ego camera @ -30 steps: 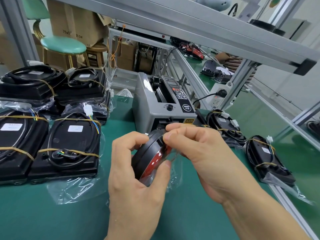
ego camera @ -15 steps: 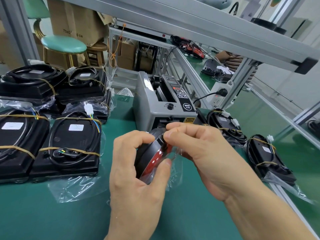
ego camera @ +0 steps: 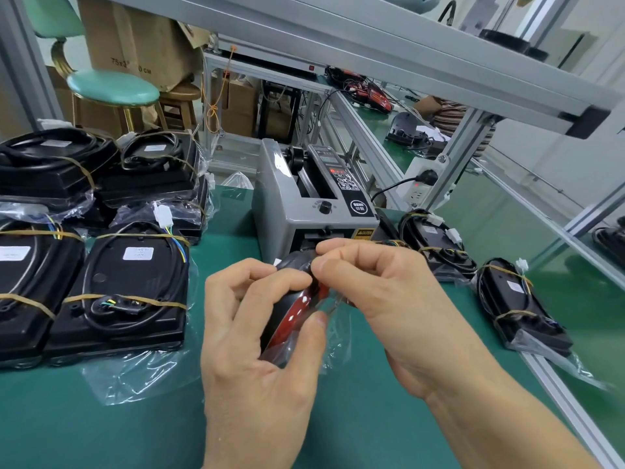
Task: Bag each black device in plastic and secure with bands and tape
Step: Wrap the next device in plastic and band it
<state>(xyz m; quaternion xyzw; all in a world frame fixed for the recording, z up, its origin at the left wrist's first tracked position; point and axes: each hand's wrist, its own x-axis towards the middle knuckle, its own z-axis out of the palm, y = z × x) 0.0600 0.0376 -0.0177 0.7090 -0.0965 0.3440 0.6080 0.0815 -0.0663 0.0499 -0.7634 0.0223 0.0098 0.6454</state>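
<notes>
The green bench (ego camera: 101, 431) fills the lower frame, with banded, bagged devices (ego camera: 130, 286) stacked at left, seemingly finished. The grey tape dispenser (ego camera: 304, 201) stands at centre, probably kept close for sealing. In front of it the left hand (ego camera: 257, 360) grips a black device (ego camera: 294, 299) on edge in its clear plastic bag (ego camera: 333, 336), while the right hand (ego camera: 382, 299) pinches something at its top, likely tape or bag film; fingers hide which.
</notes>
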